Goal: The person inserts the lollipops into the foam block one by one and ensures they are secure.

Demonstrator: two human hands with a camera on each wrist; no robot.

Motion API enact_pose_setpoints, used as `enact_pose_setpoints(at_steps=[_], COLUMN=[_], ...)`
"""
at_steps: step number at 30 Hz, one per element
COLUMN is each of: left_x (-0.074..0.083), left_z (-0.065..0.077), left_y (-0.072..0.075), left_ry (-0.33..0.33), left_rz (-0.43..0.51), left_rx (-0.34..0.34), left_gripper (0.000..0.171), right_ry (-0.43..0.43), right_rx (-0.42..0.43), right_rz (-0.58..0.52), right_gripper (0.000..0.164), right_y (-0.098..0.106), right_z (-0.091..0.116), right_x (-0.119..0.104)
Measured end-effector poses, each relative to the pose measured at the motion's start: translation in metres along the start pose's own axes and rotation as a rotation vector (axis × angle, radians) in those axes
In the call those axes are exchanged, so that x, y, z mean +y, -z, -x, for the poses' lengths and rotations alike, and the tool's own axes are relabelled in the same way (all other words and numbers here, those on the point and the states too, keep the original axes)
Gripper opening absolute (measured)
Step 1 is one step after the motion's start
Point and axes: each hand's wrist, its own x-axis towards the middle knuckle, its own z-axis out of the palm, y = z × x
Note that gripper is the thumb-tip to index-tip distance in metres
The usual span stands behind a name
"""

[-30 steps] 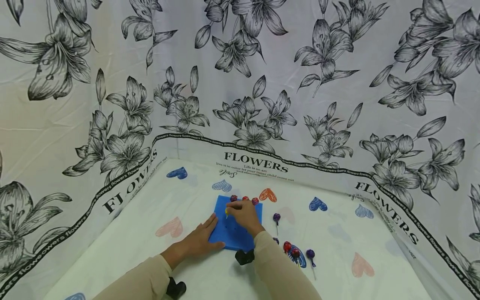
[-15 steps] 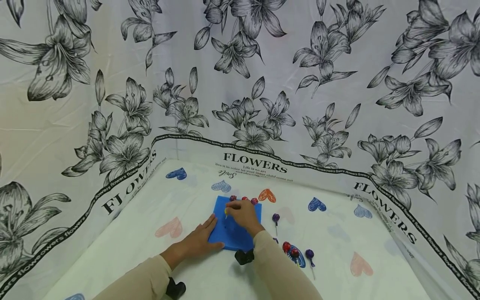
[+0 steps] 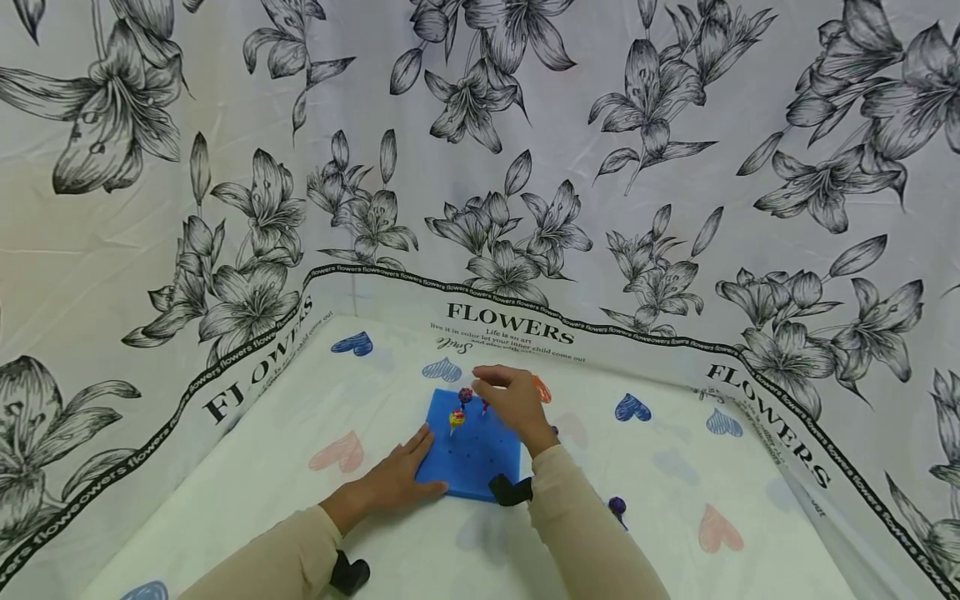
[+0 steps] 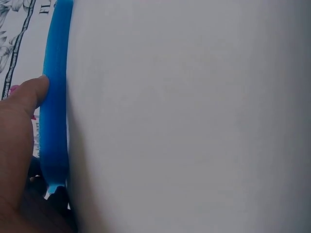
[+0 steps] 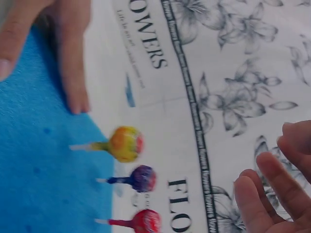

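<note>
A blue foam block (image 3: 480, 475) with small holes lies on the white cloth. My left hand (image 3: 393, 483) rests along its left and near edges, fingers extended. Upright in the block stands a yellow lollipop (image 3: 456, 418), with a purple lollipop (image 3: 466, 395) and a red lollipop (image 5: 147, 222) in the row by the far edge. My right hand (image 3: 517, 404) hovers over the far right part of the block, holding nothing. Its fingers are apart and slightly bent in the right wrist view. It hides part of the far row in the head view.
One loose purple lollipop (image 3: 617, 507) lies right of my right sleeve (image 3: 592, 525); another purple lollipop (image 3: 554, 430) peeks out beside the wrist. The forearm covers other things there. A flower-printed curtain (image 3: 375, 333) rises behind the cloth.
My right hand has let go of the yellow lollipop, which stays standing in the block, and has moved up and to the right. The left hand keeps its place.
</note>
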Motion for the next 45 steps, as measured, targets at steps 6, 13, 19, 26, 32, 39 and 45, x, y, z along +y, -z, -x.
enact_pose_setpoints(at_steps=[6, 13, 19, 26, 32, 39, 45], left_x=[-0.002, -0.003, -0.002, 0.0, 0.0, 0.001, 0.001], left_z=[-0.002, -0.002, -0.002, 0.0, 0.0, 0.0, -0.001], left_y=[-0.001, 0.0, 0.001, 0.001, 0.0, 0.0, -0.001], left_ry=[-0.002, -0.001, 0.011, 0.05, 0.044, 0.04, 0.04], left_rz=[-0.008, -0.007, -0.001, 0.025, 0.015, 0.005, 0.007], left_rx=[0.001, 0.002, -0.006, -0.014, -0.023, -0.02, -0.017], left_gripper=[0.101, 0.1, 0.1, 0.101, 0.101, 0.101, 0.101], right_ry=[0.073, 0.047, -0.035, -0.126, -0.203, -0.282, -0.42], right_rx=[0.051, 0.1, 0.139, 0.142, 0.156, 0.151, 0.141], right_rz=[-0.024, -0.011, -0.031, -0.058, -0.08, -0.098, -0.03], right_gripper=[0.021, 0.023, 0.025, 0.028, 0.026, 0.028, 0.036], right_y=[0.028, 0.059, 0.075, 0.084, 0.086, 0.089, 0.087], right_z=[-0.007, -0.014, -0.014, -0.01, -0.006, 0.0, 0.004], right_x=[-0.009, -0.01, 0.008, 0.039, 0.068, 0.095, 0.113])
